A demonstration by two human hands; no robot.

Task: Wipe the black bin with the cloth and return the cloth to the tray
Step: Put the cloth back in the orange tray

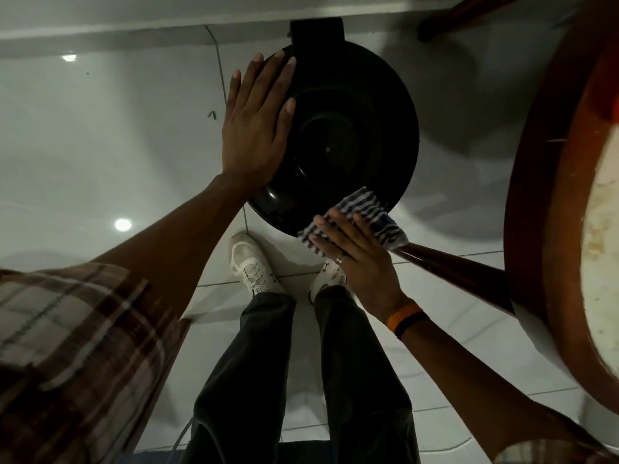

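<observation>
One black bin (338, 135) stands below you, lid shut; your left hand (256, 128) lies flat, fingers spread, on its left side; your right hand (358, 259) presses one striped cloth (365, 212) flat on its near rim.

My left hand (256, 123) lies flat, fingers spread, arm stretched forward; my right hand (356, 259) presses palm-down, fingers extended together.

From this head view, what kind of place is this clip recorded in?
Probably a home room, perhaps a dining or kitchen area: glossy white tiled floor, a round wooden table on the right, and a lidded black bin by the wall, being wiped with a striped cloth.
</observation>
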